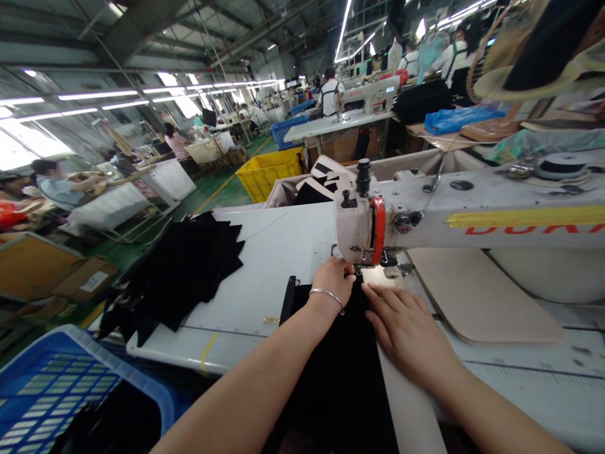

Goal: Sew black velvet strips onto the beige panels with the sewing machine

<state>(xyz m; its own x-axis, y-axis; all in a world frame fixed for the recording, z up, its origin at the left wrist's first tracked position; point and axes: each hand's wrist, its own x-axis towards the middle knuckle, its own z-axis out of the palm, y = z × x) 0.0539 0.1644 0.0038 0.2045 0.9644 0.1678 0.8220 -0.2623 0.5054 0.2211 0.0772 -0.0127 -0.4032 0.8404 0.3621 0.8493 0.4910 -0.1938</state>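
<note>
A white sewing machine [425,221] stands on a white table [265,265]. A strip of black fabric [340,372] runs from the table's near edge up to the machine's needle area. My left hand [333,277], with a silver bangle on the wrist, rests on the fabric right at the presser foot, its fingers curled and partly hidden under the machine head. Lying flat on the fabric's right edge, my right hand [406,328] has its fingers stretched toward the needle.
A pile of black fabric pieces [174,277] lies on the table's left side. A blue plastic crate [61,391] sits at lower left, a yellow bin [269,171] beyond the table. A beige pad [477,296] lies under the machine arm. Other people work at far tables.
</note>
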